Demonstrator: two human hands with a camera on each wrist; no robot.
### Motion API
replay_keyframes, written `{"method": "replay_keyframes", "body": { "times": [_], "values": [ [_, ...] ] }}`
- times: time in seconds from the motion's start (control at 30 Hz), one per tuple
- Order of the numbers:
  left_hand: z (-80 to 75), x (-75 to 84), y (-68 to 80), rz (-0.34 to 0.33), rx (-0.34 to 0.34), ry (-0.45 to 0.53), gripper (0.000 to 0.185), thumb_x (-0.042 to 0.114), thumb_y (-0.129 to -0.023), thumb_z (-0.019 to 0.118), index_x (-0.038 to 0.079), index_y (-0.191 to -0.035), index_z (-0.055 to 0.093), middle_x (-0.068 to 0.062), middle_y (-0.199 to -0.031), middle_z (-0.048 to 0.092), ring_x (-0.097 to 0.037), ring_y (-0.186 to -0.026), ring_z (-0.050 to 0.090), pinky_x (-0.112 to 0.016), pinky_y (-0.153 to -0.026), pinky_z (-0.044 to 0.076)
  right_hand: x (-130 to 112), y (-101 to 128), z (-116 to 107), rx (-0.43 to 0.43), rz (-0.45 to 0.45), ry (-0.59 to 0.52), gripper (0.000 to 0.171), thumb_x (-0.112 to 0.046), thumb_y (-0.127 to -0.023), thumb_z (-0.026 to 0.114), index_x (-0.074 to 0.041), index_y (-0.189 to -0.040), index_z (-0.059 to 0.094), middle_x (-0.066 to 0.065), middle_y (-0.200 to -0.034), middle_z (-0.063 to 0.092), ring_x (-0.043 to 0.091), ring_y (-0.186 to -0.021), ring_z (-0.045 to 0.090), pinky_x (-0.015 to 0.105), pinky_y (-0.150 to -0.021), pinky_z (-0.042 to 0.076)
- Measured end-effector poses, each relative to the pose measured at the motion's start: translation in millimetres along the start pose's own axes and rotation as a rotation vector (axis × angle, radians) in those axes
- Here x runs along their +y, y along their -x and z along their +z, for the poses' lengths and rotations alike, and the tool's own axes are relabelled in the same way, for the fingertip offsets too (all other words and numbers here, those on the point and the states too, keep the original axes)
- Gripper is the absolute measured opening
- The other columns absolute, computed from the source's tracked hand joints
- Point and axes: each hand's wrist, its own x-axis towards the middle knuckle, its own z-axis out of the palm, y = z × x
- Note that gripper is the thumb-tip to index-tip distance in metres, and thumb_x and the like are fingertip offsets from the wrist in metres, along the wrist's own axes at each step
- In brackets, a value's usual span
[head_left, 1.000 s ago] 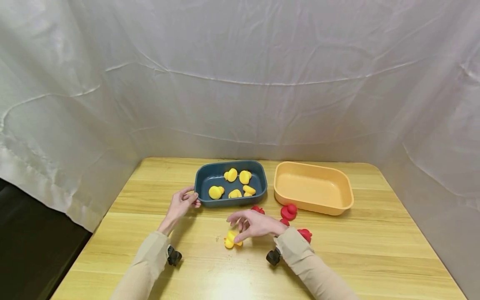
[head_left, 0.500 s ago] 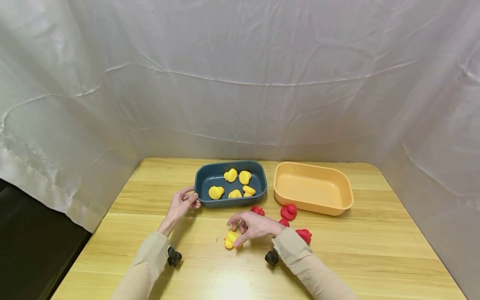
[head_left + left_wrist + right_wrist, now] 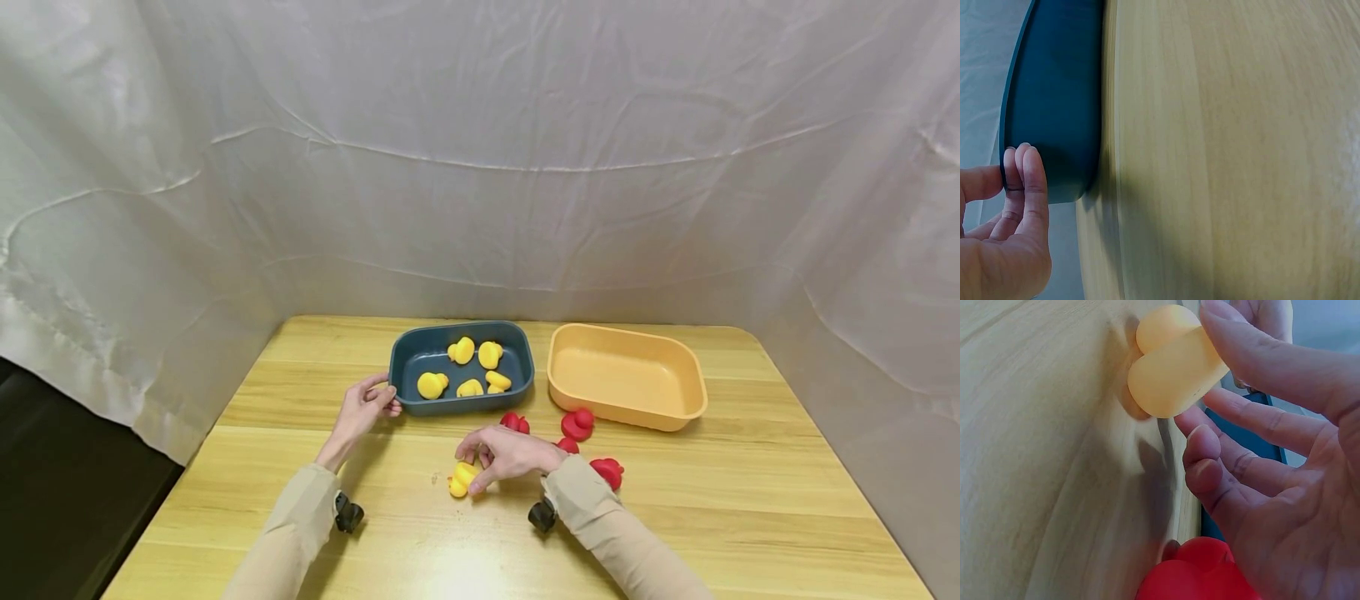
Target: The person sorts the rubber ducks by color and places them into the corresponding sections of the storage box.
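Note:
A yellow rubber duck [image 3: 459,481] sits on the wooden table in front of a dark blue tray [image 3: 457,327]. My right hand [image 3: 476,467] is curled over the duck, its fingers closing on both sides. In the right wrist view the fingertips [image 3: 1210,406] touch the duck [image 3: 1169,369]. My left hand [image 3: 390,396] pinches the blue tray's near-left corner, thumb inside the rim and fingers [image 3: 1025,165] on the outer wall [image 3: 1054,106]. Several yellow ducks [image 3: 432,384] lie inside that tray.
An orange tray [image 3: 622,379] stands to the right of the blue one, with nothing in it. Several red ducks [image 3: 577,423] lie on the table between the trays and my right wrist; one [image 3: 1191,578] is close under my palm. White cloth hangs behind and at the sides.
My right hand has drawn slightly toward me and its fingers have curled in around the yellow duck, which stays on the table. The left hand has not moved.

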Motion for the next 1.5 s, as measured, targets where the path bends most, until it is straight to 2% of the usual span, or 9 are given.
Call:
{"method": "replay_keyframes", "body": {
  "times": [0.23, 0.57, 1.0, 1.3, 1.5],
  "values": [
    [0.0, 0.1, -0.1, -0.003, 0.004, -0.003, 0.046, 0.002, -0.102, 0.052, -0.014, -0.144, 0.041, 0.000, -0.078, 0.070, -0.005, -0.067, 0.067, -0.024, -0.072, 0.063, -0.9, -1.2, -1.3, -0.017, -0.013, 0.024, 0.043, -0.016, -0.081, 0.085, -0.001, -0.116, 0.067, 0.004, -0.099, 0.067, 0.002, -0.073, 0.050, 0.013, -0.068, 0.045],
    [-0.1, 1.2, 1.7, 0.008, 0.006, -0.002, 0.048, 0.004, -0.102, 0.054, -0.014, -0.144, 0.041, 0.000, -0.079, 0.070, -0.005, -0.068, 0.068, -0.024, -0.073, 0.063, 0.4, -2.4, -0.6, -0.045, 0.015, 0.021, 0.045, -0.015, -0.081, 0.085, -0.001, -0.121, 0.068, 0.004, -0.102, 0.067, 0.000, -0.070, 0.049, 0.012, -0.066, 0.044],
    [-0.8, 0.6, 2.0, 0.004, -0.006, 0.005, 0.049, 0.005, -0.103, 0.054, -0.014, -0.145, 0.039, -0.001, -0.080, 0.070, -0.005, -0.069, 0.068, -0.024, -0.074, 0.063, -0.9, -3.1, -1.9, -0.047, 0.012, 0.026, 0.044, -0.017, -0.082, 0.085, -0.003, -0.120, 0.069, -0.005, -0.080, 0.058, 0.000, -0.066, 0.047, 0.013, -0.063, 0.040],
    [-0.3, -0.8, 0.8, 0.007, 0.000, -0.003, 0.047, 0.004, -0.102, 0.053, -0.015, -0.144, 0.040, 0.001, -0.079, 0.069, -0.005, -0.070, 0.068, -0.024, -0.074, 0.063, -2.1, -3.4, -5.6, 0.008, -0.006, -0.051, 0.044, -0.015, -0.084, 0.083, -0.001, -0.122, 0.067, -0.004, -0.074, 0.053, 0.004, -0.067, 0.047, 0.014, -0.062, 0.038],
    [0.0, -0.1, 1.0, 0.008, -0.004, -0.005, 0.047, 0.003, -0.102, 0.053, -0.015, -0.144, 0.040, 0.002, -0.079, 0.069, -0.005, -0.070, 0.068, -0.025, -0.074, 0.063, -0.8, -4.4, -7.1, 0.124, -0.033, -0.067, 0.047, -0.018, -0.082, 0.085, -0.003, -0.123, 0.067, 0.001, -0.081, 0.059, 0.004, -0.070, 0.049, 0.014, -0.062, 0.040]
  ]
}}
